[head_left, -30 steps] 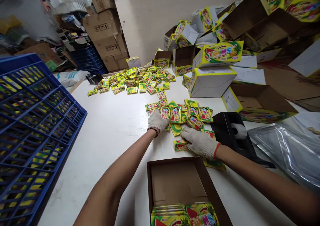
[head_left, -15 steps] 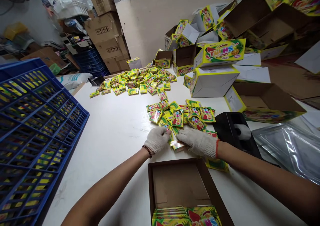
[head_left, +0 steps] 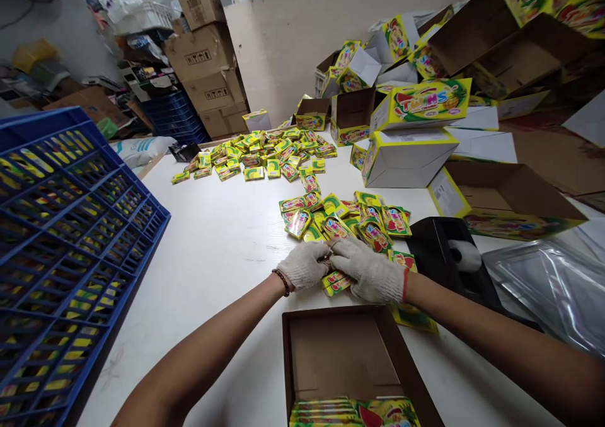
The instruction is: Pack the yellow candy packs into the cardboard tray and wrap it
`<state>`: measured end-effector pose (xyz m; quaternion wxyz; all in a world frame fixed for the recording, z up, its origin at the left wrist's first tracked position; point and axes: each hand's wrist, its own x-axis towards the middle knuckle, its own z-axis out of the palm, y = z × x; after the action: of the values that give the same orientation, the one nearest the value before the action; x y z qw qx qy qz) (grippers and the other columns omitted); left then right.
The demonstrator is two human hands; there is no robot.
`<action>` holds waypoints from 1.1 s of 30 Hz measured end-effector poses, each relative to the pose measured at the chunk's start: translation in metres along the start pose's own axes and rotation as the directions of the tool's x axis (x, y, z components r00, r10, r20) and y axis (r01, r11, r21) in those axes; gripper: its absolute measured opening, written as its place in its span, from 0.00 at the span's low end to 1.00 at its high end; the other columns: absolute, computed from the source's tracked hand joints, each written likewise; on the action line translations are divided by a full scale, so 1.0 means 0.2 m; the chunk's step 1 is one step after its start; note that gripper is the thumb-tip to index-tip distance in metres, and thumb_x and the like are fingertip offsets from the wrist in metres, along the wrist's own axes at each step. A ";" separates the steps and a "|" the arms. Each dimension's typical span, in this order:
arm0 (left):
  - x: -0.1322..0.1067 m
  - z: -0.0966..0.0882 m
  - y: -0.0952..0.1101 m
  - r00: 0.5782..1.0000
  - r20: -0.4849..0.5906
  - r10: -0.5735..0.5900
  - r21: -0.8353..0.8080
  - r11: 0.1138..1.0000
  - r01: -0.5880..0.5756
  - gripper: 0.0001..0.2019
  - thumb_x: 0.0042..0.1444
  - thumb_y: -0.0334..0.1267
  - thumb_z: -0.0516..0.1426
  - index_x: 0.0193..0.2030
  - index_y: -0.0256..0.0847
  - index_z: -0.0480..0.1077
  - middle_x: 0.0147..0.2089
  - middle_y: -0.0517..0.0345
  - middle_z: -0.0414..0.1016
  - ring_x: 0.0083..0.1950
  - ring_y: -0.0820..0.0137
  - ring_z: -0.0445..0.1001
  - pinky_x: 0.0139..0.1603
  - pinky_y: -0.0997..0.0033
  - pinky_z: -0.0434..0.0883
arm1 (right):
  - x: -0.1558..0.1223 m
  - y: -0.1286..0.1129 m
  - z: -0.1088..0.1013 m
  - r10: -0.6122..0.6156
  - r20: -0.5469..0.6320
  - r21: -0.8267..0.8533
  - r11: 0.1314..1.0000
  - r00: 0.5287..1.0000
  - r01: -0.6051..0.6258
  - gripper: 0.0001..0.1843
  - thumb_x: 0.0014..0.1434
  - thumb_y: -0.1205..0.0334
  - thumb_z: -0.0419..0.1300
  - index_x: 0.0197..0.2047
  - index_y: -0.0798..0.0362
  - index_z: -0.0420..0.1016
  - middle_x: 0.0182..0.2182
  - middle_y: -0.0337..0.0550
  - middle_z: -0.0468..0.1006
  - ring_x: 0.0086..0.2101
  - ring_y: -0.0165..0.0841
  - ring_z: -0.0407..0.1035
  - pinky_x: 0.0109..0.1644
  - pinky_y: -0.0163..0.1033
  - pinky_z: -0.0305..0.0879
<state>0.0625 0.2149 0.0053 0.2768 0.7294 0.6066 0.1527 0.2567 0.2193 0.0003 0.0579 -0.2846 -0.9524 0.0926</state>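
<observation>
Small yellow-and-green rectangular packets [head_left: 336,286] on smooth white tabletop [head_left: 222,225], white knit-gloved left hand [head_left: 304,266] curled beside them, matching gloved right hand [head_left: 367,271] loosely bent over them, hold of either unclear, blue slatted plastic crate [head_left: 38,122] leftward, stacked brown cardboard cartons [head_left: 201,52] by pale wall [head_left: 278,49].

The gloved left hand [head_left: 305,265] and gloved right hand [head_left: 368,271] sat close together at small yellow packs [head_left: 336,283] on the white table [head_left: 227,225]. Nearer lay a partly filled open box [head_left: 338,351]; a blue crate [head_left: 47,119] stood left, a black tape dispenser [head_left: 430,244] right.
</observation>
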 end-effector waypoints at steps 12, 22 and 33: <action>0.19 -0.09 -0.27 0.931 -0.249 -0.265 -0.179 0.958 0.225 0.14 0.58 0.34 0.58 0.51 0.38 0.72 0.43 0.53 0.80 0.42 0.67 0.77 0.42 0.71 0.72 | 0.09 -0.08 0.00 -0.014 0.141 0.131 0.991 0.990 -0.005 0.22 0.47 0.67 0.63 0.48 0.56 0.75 0.53 0.59 0.72 0.51 0.46 0.69 0.55 0.48 0.65; 0.03 -0.02 -0.22 0.998 -0.021 0.067 -0.080 0.994 -0.069 0.11 0.61 0.38 0.55 0.31 0.43 0.77 0.38 0.54 0.76 0.45 0.64 0.75 0.53 0.65 0.71 | 0.13 -0.10 -0.04 -0.121 0.165 0.115 0.988 0.979 0.103 0.25 0.52 0.56 0.63 0.52 0.56 0.75 0.48 0.58 0.75 0.48 0.47 0.70 0.53 0.52 0.66; 0.28 -0.07 -0.19 0.974 -0.187 -0.128 -0.472 0.881 0.025 0.09 0.50 0.37 0.64 0.37 0.43 0.69 0.44 0.49 0.76 0.56 0.54 0.72 0.61 0.55 0.66 | 0.09 -0.08 0.00 0.370 0.256 0.783 0.462 0.893 -0.416 0.28 0.42 0.52 0.70 0.45 0.53 0.72 0.37 0.45 0.80 0.37 0.41 0.74 0.44 0.44 0.72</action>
<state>0.0361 0.2765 -0.0116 0.3834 0.5961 0.6066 0.3602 0.2345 0.2161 0.0049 0.1370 -0.4328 -0.7070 0.5422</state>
